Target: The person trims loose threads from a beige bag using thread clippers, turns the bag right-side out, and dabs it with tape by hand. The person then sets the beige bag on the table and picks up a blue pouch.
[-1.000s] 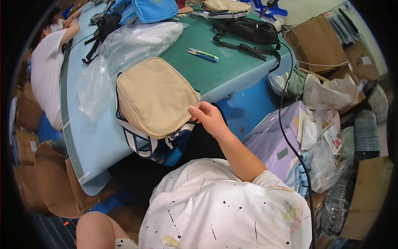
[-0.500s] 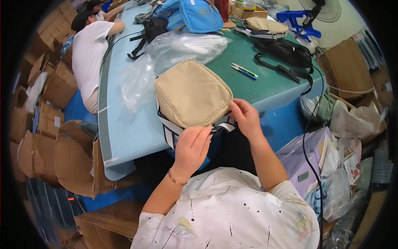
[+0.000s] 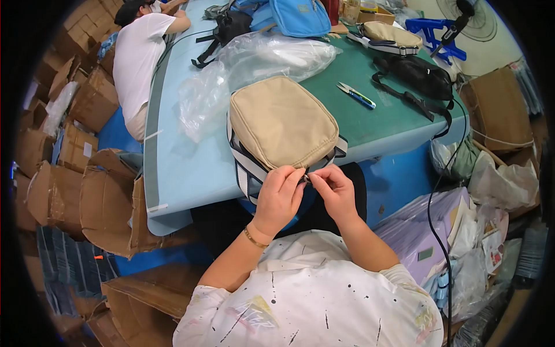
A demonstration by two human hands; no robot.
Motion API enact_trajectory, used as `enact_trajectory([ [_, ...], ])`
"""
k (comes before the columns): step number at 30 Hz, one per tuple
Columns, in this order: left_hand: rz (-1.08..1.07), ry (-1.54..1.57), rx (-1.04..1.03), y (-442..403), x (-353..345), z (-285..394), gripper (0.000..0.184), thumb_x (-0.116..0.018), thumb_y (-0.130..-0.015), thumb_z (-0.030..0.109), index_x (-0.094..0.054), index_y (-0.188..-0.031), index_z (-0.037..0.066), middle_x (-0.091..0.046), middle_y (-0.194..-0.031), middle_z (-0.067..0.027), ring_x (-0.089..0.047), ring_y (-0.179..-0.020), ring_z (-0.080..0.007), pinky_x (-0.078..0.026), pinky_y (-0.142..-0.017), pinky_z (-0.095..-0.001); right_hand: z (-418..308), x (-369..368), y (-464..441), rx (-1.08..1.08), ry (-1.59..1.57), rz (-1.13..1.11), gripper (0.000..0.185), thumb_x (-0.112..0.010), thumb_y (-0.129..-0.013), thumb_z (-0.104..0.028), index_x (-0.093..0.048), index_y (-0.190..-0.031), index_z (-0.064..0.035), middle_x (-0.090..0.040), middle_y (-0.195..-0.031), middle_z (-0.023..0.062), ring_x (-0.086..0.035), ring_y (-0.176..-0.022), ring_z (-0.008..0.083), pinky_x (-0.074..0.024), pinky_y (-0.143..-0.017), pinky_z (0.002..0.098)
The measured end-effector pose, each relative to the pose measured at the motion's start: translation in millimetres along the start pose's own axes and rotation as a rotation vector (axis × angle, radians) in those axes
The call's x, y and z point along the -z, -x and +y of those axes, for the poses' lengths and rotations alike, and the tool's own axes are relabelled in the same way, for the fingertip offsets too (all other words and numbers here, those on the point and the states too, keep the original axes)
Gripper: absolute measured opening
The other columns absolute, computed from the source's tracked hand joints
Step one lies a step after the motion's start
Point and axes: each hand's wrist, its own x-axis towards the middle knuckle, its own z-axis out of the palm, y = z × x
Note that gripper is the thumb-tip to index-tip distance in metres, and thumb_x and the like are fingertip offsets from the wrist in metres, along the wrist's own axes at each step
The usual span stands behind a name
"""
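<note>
A beige bag (image 3: 283, 121) with rounded corners and piped seams lies at the near edge of the table. Its navy-and-white strap (image 3: 245, 173) hangs around the left side and shows again at the right corner. My left hand (image 3: 277, 196) is closed at the bag's near edge, fingertips pinched together. Close beside it, my right hand (image 3: 333, 191) pinches too. Between the two sets of fingertips is a small dark piece (image 3: 306, 178), probably part of the strap or its fitting; its exact shape is mostly covered by my fingers.
Thread snips (image 3: 356, 95) lie on the green mat (image 3: 324, 87). Around them are clear plastic bags (image 3: 254, 61), a black waist bag (image 3: 416, 78), another beige bag (image 3: 393, 34) and a blue bag (image 3: 300, 17). Cardboard boxes (image 3: 107, 202) stand left, where a person in white leans on the table.
My right hand has left the bag's right corner, moving down and left to meet my left hand. The strap end it held now lies at that corner. The view has shifted slightly.
</note>
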Motion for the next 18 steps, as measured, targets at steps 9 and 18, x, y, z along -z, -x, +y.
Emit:
enact_trajectory([
  [9, -0.05, -0.027, 0.011, -4, 5, 14, 0.042, -0.073, -0.067, 0.005, -0.062, -0.108, 0.006, -0.051, -0.1, -0.0104, -0.05, -0.091, -0.0271, -0.043, -0.078, -0.0348, 8, 11, 28, 0.15, -0.018, -0.048, 0.004, -0.064, -0.083, -0.003, -0.062, -0.085, -0.0003, -0.052, -0.081, 0.0024, -0.047, -0.068, 0.0089, -0.038, -0.06, 0.0204],
  [18, -0.072, 0.068, 0.005, -14, 3, 15, 0.029, -0.074, -0.067, 0.007, -0.061, -0.094, 0.005, -0.056, -0.094, -0.0068, -0.05, -0.086, -0.0277, -0.042, -0.077, -0.0358, 3, 96, -136, 0.644, 1.006, 0.375, 0.022, -0.061, -0.083, -0.017, -0.063, -0.102, -0.0067, -0.061, -0.095, 0.0094, -0.055, -0.094, 0.0273, -0.0434, -0.081, 0.0359],
])
